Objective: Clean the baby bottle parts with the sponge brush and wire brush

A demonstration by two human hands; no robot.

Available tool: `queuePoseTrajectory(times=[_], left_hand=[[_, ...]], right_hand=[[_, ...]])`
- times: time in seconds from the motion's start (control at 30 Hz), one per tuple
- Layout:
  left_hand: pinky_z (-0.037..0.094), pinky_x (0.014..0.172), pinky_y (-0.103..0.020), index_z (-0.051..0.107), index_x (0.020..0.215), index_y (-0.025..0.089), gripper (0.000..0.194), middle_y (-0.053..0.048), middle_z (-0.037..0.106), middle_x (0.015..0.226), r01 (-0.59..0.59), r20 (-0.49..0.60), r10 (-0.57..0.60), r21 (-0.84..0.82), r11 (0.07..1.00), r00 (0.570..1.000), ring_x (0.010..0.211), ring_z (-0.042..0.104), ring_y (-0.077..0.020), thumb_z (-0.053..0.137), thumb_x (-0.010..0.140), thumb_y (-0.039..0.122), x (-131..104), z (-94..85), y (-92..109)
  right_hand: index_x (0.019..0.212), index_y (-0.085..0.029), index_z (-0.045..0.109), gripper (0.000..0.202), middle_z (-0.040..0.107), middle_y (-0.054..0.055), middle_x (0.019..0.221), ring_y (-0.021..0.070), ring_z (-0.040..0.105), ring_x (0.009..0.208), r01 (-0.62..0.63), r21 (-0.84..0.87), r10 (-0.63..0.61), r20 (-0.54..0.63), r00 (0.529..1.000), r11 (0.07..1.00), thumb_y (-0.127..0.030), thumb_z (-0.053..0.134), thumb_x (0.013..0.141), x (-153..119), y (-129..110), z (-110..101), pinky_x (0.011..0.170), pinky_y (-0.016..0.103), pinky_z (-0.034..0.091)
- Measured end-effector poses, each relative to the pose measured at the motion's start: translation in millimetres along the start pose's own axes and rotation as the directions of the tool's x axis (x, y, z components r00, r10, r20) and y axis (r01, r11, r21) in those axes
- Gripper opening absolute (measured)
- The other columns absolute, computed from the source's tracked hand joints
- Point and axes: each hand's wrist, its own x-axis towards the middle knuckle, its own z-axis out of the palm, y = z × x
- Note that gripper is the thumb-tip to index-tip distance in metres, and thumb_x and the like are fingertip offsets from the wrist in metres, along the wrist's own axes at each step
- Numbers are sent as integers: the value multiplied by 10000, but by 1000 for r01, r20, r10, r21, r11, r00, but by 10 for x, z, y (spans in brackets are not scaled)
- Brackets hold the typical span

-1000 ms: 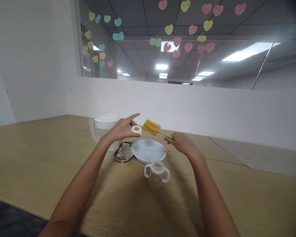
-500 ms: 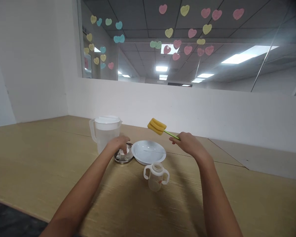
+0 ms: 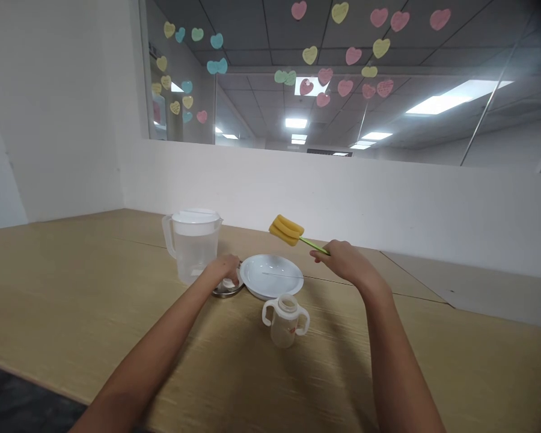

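My right hand (image 3: 342, 260) is closed round the green handle of a bottle brush with a yellow sponge head (image 3: 287, 230), held up above the table. My left hand (image 3: 225, 268) is over a small round metal tray (image 3: 228, 293), fingers curled down around a small whitish, see-through piece (image 3: 229, 282) that the hand largely hides. Right of that tray lies a white bowl (image 3: 270, 276) with a shallow layer of what looks like water. In front of the bowl, a clear baby bottle with two white handles (image 3: 285, 322) stands upright with its mouth uncovered.
A translucent lidded pitcher (image 3: 196, 243), partly filled, stands behind my left hand. The wooden table (image 3: 94, 288) meets a white wall (image 3: 342, 201) at the back. Above it is a window with heart-shaped sticky notes (image 3: 324, 76).
My left hand has shifted slightly right and down over the metal tray, its fingers curling in around the whitish piece. The right hand and the brush have hardly moved.
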Motion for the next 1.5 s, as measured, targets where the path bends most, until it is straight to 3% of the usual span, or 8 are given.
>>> queuePoseTrajectory(times=[0.43,0.93,1.5], left_hand=[[500,689,-275,632,1000,101,507,-190,633,1027,44,-59,-44,-2,999,997,908,616,-273,721,552,321,143,145,53],[496,730,-309,652,970,131,451,-167,642,1022,-19,-50,20,27,999,999,915,614,-276,692,597,382,74,82,64],[497,733,-334,647,971,127,449,-164,648,998,20,-43,-17,58,998,999,889,617,-279,722,571,316,49,38,70]], right_hand=[[785,-161,666,326,594,48,641,132,470,507,-10,6,10,8,1000,1000,-397,448,838,-9,0,-4,486,255,295],[799,-155,667,315,590,50,642,133,473,522,-18,-2,18,30,999,1000,-381,451,838,-6,-5,-15,497,251,297],[810,-141,657,320,578,53,635,144,489,540,-8,-16,9,45,999,1000,-378,444,838,13,-3,7,489,260,286]])
